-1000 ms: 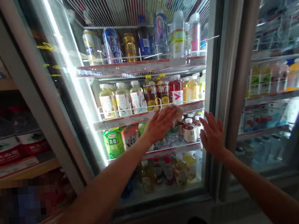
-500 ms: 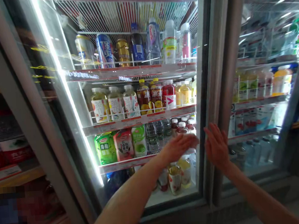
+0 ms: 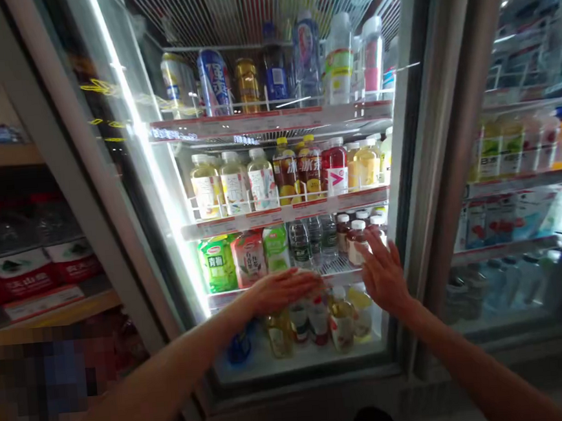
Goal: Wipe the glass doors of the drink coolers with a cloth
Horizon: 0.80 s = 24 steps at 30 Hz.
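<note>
My left hand (image 3: 283,288) is held out flat, fingers stretched to the right, in front of a lit drinks fridge (image 3: 300,394). It holds nothing and covers part of the low shelf edge. My right hand (image 3: 384,275) has its fingers spread and points up, near the right side of the same fridge; it is also without anything. Dark-red bottles with white caps (image 3: 357,238) appear just behind its fingertips. Left of them stand clear water bottles (image 3: 300,243) and green and red drink cartons (image 3: 218,265). I cannot tell whether either hand touches the glass.
Reflections lie over the fridge glass. Tea bottles (image 3: 207,189) and brown bottles with yellow caps (image 3: 286,174) line the middle shelf; cans (image 3: 214,83) stand above. A metal door frame (image 3: 456,158) separates a second fridge on the right. Wooden shelving (image 3: 51,322) is on the left.
My left hand has moved left and slightly down, away from the door frame. My right hand has shifted left off the frame to before the shelves, fingers more spread. The view has shifted slightly.
</note>
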Available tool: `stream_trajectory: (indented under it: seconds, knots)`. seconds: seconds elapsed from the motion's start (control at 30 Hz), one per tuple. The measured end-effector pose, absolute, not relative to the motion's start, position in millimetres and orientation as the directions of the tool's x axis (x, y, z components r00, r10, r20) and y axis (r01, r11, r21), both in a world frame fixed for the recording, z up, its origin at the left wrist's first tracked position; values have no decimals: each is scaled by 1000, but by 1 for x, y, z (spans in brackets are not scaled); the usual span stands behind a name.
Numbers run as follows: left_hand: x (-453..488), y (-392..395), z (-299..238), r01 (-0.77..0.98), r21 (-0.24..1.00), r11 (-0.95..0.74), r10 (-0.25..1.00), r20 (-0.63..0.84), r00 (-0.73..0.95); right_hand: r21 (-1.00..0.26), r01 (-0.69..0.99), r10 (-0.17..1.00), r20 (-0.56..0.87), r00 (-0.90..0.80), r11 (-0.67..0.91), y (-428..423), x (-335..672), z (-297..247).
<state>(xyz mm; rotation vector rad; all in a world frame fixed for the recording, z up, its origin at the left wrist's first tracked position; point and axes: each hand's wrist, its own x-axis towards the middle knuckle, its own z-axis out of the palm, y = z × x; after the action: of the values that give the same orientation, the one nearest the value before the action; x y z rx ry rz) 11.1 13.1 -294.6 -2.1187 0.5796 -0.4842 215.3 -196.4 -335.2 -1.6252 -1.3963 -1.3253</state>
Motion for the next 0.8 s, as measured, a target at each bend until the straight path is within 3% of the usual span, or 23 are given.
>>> stream_trajectory:
  seconds: [0.13,0.2,0.23,0.33,0.4,0.53,0.67,0.8]
  knots:
    - [-28,45,-280,213,-730,-650,-381,555,740,148,967,304,949,-81,-207,-175,196,-330]
    - [-47,56,-289,351,-658,-667,-329,682,653,161,973,324,941,-100,-168,-166,187,-331]
    - [-58,59,-299,344,-663,-665,-338,678,653,174,974,340,933,-116,-146,-162,182,-332]
    - [-87,69,-333,67,-798,-599,-468,417,779,223,971,399,901,-172,-84,-152,169,-338]
    - [-100,76,-339,58,-804,-592,-455,393,799,235,970,409,892,-193,-55,-145,160,-339]
    - [-88,78,-316,447,-555,-702,-274,789,549,235,968,328,911,-251,86,-123,130,-328]
    - [-47,60,-301,374,-403,-835,-252,885,390,234,928,218,928,-302,289,-79,84,-309]
    - [-45,51,-317,463,-186,-866,-78,967,242,169,968,220,953,-208,184,-31,45,-303]
